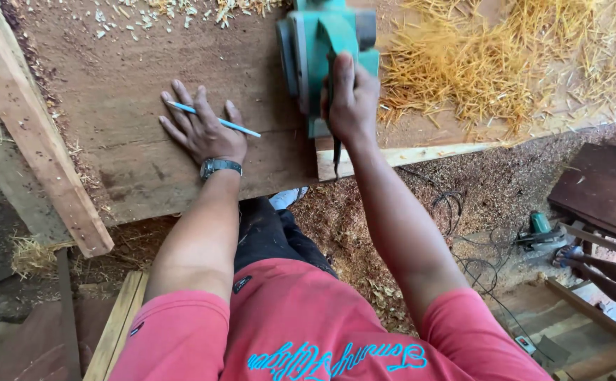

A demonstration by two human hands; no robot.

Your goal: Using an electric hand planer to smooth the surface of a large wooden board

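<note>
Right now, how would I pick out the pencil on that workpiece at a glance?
Start at the wide brown wooden board filling the upper half of the view. The left hand, wearing a wristwatch, lies flat on it beside the green electric planer. The pencil is the thin light-blue stick lying slanted across that hand's fingers, the only blue sliver among pale shavings.

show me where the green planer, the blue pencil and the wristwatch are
green planer [318, 35], head view, on its top housing.
blue pencil [241, 128], head view, on its shaft.
wristwatch [220, 166], head view, on its band.

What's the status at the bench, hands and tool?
Right hand gripping green planer on the board. Left hand flat on board, pencil between fingers. Shavings piled right of planer.
</note>
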